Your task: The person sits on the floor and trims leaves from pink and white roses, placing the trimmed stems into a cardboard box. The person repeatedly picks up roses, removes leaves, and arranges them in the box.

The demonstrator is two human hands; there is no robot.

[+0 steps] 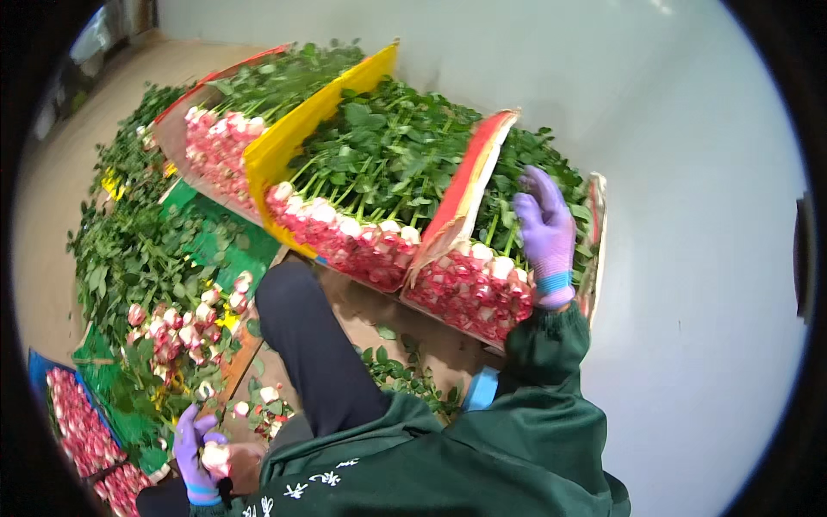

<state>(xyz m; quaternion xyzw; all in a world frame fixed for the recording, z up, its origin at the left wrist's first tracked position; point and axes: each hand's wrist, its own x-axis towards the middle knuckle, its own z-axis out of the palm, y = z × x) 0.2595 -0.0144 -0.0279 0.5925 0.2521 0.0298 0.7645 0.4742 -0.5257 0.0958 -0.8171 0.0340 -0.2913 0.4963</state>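
My right hand (pixel 546 223), in a purple knit glove with a blue cuff, is over the leafy stems of the right-hand stack of roses (pixel 475 284). Its fingers are apart, and I see nothing held in them. Low on the left is my left hand (pixel 192 452), gloved the same way, its fingers curled around a pink-and-white rose (pixel 216 457). The stem of that rose is hidden. Just beyond this hand, loose roses (pixel 177 333) lie with their leaves on a green sheet (pixel 210 223).
A red-and-white divider (pixel 468 174) and a yellow divider (pixel 310 123) separate rose stacks along the pale wall (pixel 678 258). More packed roses (pixel 81 420) stand at lower left. Fallen leaves (pixel 407 375) and petals litter the floor around my knee (pixel 310 329).
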